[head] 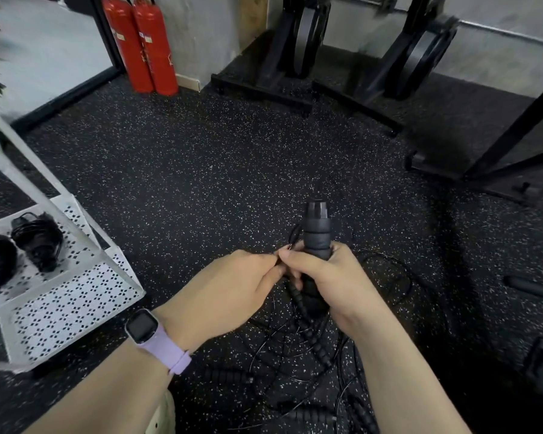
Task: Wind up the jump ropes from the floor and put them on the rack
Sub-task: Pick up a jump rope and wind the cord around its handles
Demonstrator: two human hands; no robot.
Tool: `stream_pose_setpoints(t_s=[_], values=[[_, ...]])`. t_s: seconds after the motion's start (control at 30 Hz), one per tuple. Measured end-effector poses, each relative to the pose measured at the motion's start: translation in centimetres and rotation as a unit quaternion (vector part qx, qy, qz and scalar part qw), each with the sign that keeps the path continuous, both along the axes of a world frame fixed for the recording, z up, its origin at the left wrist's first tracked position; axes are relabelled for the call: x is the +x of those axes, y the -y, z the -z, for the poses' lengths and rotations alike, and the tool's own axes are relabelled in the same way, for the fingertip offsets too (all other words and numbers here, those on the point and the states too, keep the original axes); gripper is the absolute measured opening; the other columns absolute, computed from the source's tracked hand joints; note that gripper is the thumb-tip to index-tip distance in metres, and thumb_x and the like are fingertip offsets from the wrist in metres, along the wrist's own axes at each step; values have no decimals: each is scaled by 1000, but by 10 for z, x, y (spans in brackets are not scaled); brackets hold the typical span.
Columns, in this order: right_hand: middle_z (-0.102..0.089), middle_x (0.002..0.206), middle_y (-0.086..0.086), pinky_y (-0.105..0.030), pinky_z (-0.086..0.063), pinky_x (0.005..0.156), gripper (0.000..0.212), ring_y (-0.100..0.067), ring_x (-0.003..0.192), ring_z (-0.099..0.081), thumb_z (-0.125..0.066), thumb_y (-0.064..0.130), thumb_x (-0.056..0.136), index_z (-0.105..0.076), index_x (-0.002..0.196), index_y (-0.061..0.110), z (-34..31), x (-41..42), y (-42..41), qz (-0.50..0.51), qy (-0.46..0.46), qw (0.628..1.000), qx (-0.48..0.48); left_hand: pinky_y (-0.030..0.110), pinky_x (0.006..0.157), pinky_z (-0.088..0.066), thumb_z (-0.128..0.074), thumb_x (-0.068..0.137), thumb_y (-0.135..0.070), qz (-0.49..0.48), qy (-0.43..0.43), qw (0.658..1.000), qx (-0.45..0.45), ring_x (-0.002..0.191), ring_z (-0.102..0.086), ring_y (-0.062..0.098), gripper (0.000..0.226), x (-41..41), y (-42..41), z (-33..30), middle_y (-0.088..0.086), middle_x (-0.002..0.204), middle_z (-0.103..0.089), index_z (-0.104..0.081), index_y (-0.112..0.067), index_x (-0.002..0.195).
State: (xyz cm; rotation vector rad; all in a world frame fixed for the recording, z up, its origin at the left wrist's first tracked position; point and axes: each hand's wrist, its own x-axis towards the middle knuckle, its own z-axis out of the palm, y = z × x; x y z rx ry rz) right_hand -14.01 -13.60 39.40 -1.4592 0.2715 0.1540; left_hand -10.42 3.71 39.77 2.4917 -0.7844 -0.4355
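— Forearms fill the bottom of the frame; what sits on the left wrist?
— One smartwatch with a lilac strap.

— And the hands?
— Close together at lower centre. Right hand is wrapped round a black jump-rope handle, which stands upright and sticks out above the fist. Left hand pinches the thin black cord just beside that handle, fingertips nearly touching the right hand.

— Where is the rest of the rope?
— Loose cord loops lie tangled on the speckled black floor, directly under and below both hands.

— The rack?
— White perforated metal rack at the left edge, well apart from the hands. Two wound black jump ropes already lie on its shelf.

— Anything behind?
— Two red fire extinguishers at upper left, against the wall.
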Motion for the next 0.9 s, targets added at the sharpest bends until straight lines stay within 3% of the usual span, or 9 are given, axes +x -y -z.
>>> stream_pose_setpoints(t_s=[0.1,0.2,0.27,0.43,0.53,0.63,0.77,0.83,0.9], values=[[-60,62,-4,-29,-50,64,16,-17,57,-56,-73,7,92,-64,79,11,-2,1,2,51,26,998,23,39,52,-48,-41,107,-41,-16,-42,997,-64,51,-53,10,30,3,-2,-1,-1,66,-63,-57,-29,85],[-63,66,-5,-30,-55,64,5,-23,68,-69,-68,6,95,-65,90,6,-7,2,8,119,39,987,97,35,67,-59,-45,108,-29,-25,-119,984,-131,66,-69,6,24,4,0,-5,-12,80,-72,-61,-26,91],[-62,66,-7,-32,-59,65,4,-28,75,-72,-66,5,95,-64,92,4,-8,3,9,153,40,978,135,34,74,-62,-44,109,-22,-45,-175,966,-186,78,-74,9,23,5,3,-5,-10,90,-76,-65,-23,103],[-56,65,-7,-43,-64,80,12,-38,89,-74,-65,10,96,-57,87,7,-13,3,6,168,51,969,175,32,87,-61,-41,110,-18,-117,-209,932,-272,95,-75,9,28,7,7,-1,-6,99,-79,-69,-19,107],[-47,61,-5,-42,-65,73,11,-36,83,-77,-59,8,101,-52,93,9,-22,2,12,210,38,949,233,28,80,-62,-40,110,-17,-224,-219,899,-307,89,-76,11,28,14,4,-4,-3,94,-79,-67,-17,109],[-45,63,-3,-35,-60,62,11,-22,62,-69,-62,11,101,-55,92,12,-22,0,23,246,42,940,231,32,63,-60,-42,110,-18,-334,-214,859,-324,66,-69,17,24,20,-6,-6,4,81,-73,-66,-19,111],[-45,64,0,-29,-53,56,18,-15,56,-54,-64,14,99,-52,86,15,-19,2,33,267,58,926,259,36,60,-44,-43,110,-25,-374,-116,882,-264,67,-50,22,24,28,-16,0,-2,82,-67,-65,-25,120],[-46,64,0,-29,-53,57,16,-15,58,-55,-66,15,98,-52,89,15,-19,3,35,266,56,924,270,35,67,-50,-44,109,-25,-352,-105,907,-207,77,-60,17,31,29,-14,4,-3,105,-69,-56,-25,138],[-48,65,0,-30,-56,60,15,-16,60,-59,-67,16,97,-53,93,14,-18,3,34,260,52,924,276,37,82,-54,-46,108,-24,-313,-111,935,-123,99,-63,18,50,26,-10,7,0,138,-57,-35,-24,156]])
